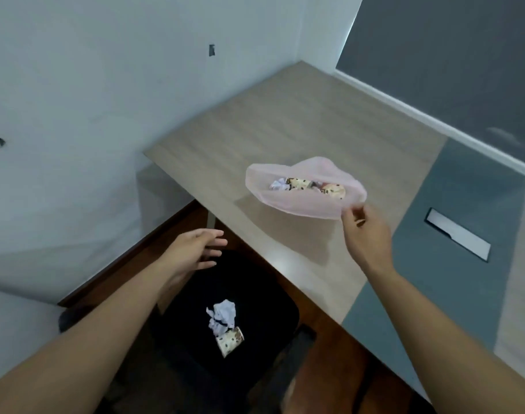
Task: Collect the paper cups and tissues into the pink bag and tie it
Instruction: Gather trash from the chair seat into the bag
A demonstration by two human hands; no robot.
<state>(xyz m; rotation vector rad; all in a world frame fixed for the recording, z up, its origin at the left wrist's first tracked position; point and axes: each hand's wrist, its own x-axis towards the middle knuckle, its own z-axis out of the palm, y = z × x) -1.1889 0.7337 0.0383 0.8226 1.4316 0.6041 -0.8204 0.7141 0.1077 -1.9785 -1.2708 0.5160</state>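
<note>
Pink bag (303, 201) lay open on the tabletop (285, 124) holding cups and tissue, right hand (367, 234) pinched its near rim, left hand (195, 249) spread above black chair (255, 294), crumpled tissue (222, 316) and paper cup (230, 342) on its seat

I'm looking down at a wood-grain desk (300, 124) sitting against white walls (106, 85) — a black chair (180, 339) is standing on dark wooden floor (333, 369).

Both forearms bare to the frame edge; left hand (192, 249) and right hand (367, 234) bare, fingers (215, 243) slim.
</note>
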